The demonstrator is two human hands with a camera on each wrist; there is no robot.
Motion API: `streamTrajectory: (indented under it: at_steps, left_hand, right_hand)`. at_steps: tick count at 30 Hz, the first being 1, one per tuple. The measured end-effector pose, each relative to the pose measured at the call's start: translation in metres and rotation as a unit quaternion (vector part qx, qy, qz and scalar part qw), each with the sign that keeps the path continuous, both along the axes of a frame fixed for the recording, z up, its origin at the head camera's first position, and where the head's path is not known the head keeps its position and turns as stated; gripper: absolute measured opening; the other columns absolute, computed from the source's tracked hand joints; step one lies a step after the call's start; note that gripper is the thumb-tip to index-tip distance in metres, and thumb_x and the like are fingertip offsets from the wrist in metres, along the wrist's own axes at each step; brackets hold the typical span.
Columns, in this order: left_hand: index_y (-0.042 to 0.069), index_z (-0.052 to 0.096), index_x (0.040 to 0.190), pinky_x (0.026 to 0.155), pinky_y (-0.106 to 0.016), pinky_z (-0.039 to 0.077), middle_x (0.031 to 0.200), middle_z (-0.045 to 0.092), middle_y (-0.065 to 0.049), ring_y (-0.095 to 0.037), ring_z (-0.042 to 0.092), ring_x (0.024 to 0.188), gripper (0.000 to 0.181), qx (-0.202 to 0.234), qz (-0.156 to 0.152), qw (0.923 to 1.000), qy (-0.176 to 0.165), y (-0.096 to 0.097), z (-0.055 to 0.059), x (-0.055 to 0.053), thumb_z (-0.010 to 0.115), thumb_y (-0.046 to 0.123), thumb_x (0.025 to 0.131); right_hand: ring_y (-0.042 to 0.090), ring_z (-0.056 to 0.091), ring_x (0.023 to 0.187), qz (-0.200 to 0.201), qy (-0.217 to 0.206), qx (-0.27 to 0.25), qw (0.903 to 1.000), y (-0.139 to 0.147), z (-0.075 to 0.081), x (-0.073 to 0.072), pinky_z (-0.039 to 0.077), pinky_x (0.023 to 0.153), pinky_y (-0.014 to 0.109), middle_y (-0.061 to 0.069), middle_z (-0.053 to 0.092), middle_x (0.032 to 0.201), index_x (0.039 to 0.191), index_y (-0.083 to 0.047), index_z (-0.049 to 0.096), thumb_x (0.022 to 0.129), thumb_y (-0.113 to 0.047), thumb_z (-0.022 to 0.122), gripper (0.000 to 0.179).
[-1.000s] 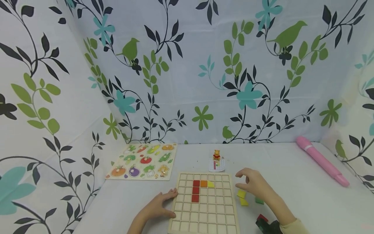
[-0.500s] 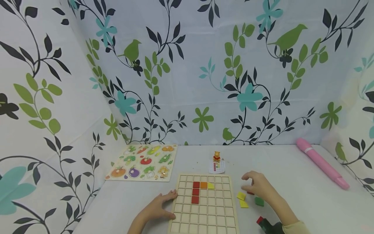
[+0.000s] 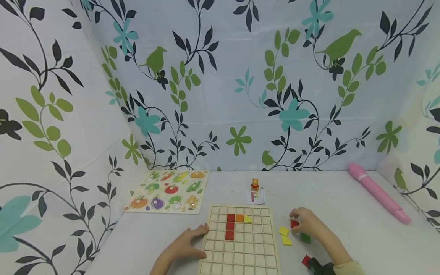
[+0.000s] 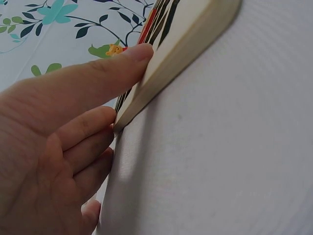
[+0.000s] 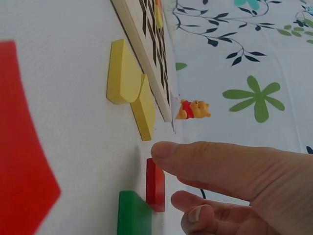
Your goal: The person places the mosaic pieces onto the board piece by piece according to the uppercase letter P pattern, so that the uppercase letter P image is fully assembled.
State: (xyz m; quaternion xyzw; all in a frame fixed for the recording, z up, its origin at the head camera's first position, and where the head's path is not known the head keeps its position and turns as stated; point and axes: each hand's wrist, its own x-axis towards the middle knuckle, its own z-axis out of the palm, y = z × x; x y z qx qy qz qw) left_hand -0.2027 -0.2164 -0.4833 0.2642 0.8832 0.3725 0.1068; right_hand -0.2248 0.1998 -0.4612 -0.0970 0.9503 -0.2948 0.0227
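A wooden grid board [image 3: 249, 259] lies on the table, with red squares [image 3: 230, 225], an orange square [image 3: 239, 217] and a yellow piece [image 3: 248, 219] in its cells. My left hand [image 3: 182, 243] rests against the board's left edge, thumb and fingers spread, as the left wrist view also shows. To the board's right, my right hand [image 3: 309, 223] is at a loose red block [image 3: 294, 223], thumb and fingertips on either side of it. In the right wrist view the thumb [image 5: 195, 159] and fingertips stay apart; firm contact with the block is not plain.
Two yellow pieces [image 3: 285, 235] and a green block [image 3: 305, 237] lie near the right hand. Another red block [image 3: 306, 261] is by the right wrist. Behind are a small bear figure [image 3: 254, 185], a pattern card [image 3: 255, 197], a vegetable puzzle [image 3: 172, 190] and a pink stick [image 3: 379, 193].
My right hand has moved from beside the board's upper right corner, rightward and down, to the loose red block. The left hand has stayed at the board's edge.
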Motion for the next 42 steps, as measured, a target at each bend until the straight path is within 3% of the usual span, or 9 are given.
streamTrajectory:
  at_steps: [22,35,42]
  left_hand:
    - [0.002,0.049,0.126,0.103,-0.053,0.008,0.136,0.037,-0.010,-0.028,0.031,0.125,0.077,-0.011,0.006,0.9999,0.008,-0.0006,-0.0034,-0.0013,0.076,0.037,0.063]
    - [0.002,0.049,0.127,0.103,-0.053,0.009,0.137,0.036,-0.010,-0.029,0.030,0.126,0.075,-0.008,0.006,0.9999,-0.003,-0.0009,-0.0022,-0.0005,0.075,0.037,0.065]
    - [0.003,0.048,0.127,0.104,-0.053,0.008,0.137,0.036,-0.009,-0.029,0.030,0.126,0.075,-0.007,0.005,0.9999,-0.005,-0.0009,-0.0026,-0.0009,0.075,0.037,0.065]
  right_hand:
    - [0.016,0.049,0.069,-0.015,-0.020,0.017,0.9995,0.0018,-0.0044,-0.0020,0.049,0.064,0.034,0.001,0.054,0.076,0.086,-0.004,0.062,0.064,-0.004,0.076,0.026]
    - [0.016,0.050,0.068,-0.020,-0.026,-0.004,0.9995,0.0015,-0.0035,-0.0006,0.049,0.062,0.034,0.001,0.056,0.074,0.083,-0.001,0.063,0.066,-0.001,0.074,0.020]
    - [0.015,0.047,0.064,-0.022,-0.006,-0.023,0.9995,-0.0040,0.0017,0.0026,0.046,0.054,0.027,0.000,0.053,0.072,0.084,-0.004,0.064,0.066,-0.006,0.076,0.023]
